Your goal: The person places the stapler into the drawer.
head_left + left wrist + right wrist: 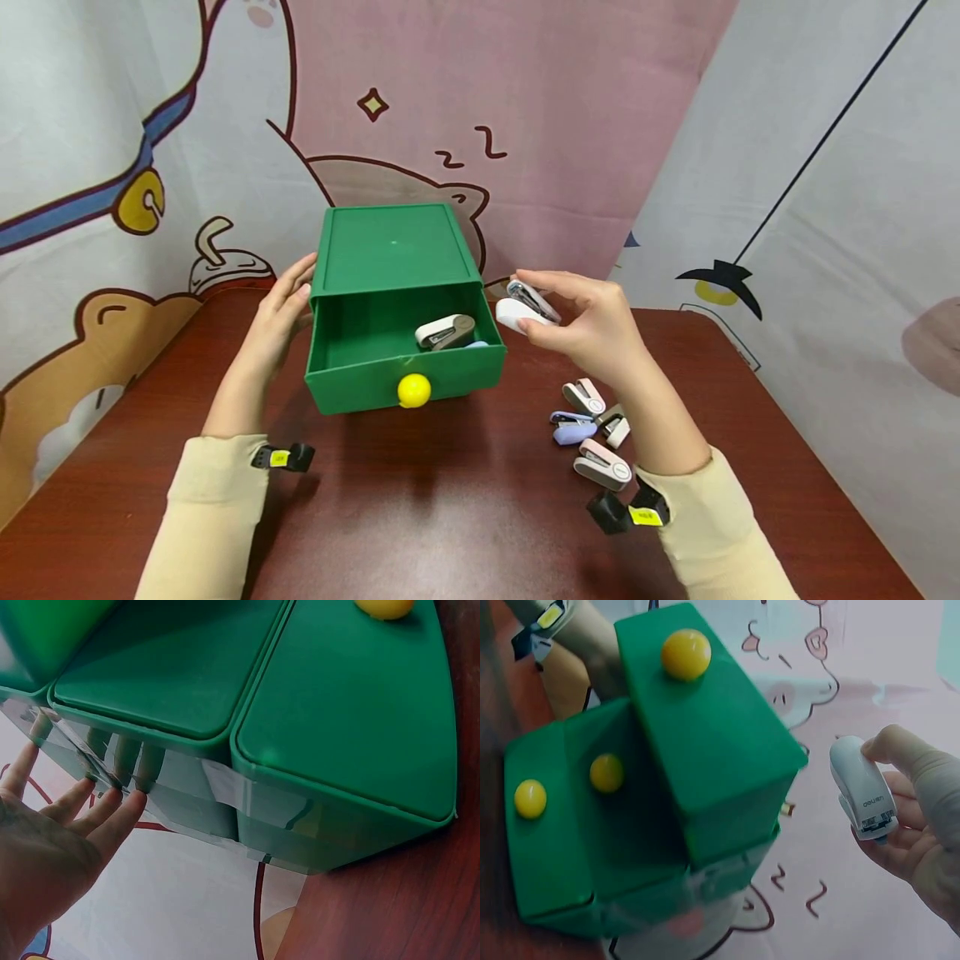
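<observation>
My right hand (592, 325) pinches a small white stapler (517, 315) between thumb and fingers, just right of the green drawer cabinet (393, 250). In the right wrist view that stapler (861, 784) shows lettering on its top. The top drawer (360, 393), with a yellow knob (414, 390), is pulled out. Inside lie a white and grey-brown stapler (446, 332) and, partly hidden by the drawer front, a light blue item (477, 344). With straight fingers, my left hand (60, 844) touches the cabinet's transparent side.
Several small staplers lie together on the brown table at the right: a pinkish one (603, 465), a lavender one (573, 429), a pale one (585, 396) and a white and dark one (617, 427). Two lower drawers have yellow knobs (531, 799). A printed curtain (570, 108) hangs behind.
</observation>
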A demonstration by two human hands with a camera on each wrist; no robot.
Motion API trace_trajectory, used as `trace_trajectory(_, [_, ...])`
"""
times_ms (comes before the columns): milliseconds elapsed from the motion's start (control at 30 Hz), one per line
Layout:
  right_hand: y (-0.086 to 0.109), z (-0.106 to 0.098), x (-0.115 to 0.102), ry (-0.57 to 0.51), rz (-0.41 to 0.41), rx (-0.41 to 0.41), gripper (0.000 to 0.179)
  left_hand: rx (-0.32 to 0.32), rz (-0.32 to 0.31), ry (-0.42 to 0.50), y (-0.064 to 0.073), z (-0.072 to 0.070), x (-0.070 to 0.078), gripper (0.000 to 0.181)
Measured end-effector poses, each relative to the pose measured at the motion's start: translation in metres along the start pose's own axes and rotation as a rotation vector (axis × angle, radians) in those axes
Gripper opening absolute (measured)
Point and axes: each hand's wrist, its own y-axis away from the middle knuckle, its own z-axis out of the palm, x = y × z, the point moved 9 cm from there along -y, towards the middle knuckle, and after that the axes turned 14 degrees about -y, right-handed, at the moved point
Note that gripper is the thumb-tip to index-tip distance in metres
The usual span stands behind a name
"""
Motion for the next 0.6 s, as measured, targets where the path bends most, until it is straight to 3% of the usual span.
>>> trace_trajectory(433, [-0.036, 0.057, -0.016, -0.081, -0.034, -0.142, 0.04, 0.01, 0.015, 0.046, -0.001, -0.001, 0.0, 0.049])
trace_trajectory(600, [-0.045, 0.081, -0.013, -0.119, 0.026, -0.186, 0.04, 0.006, 0.008, 0.047, 0.0, 0.0, 0.001, 0.049])
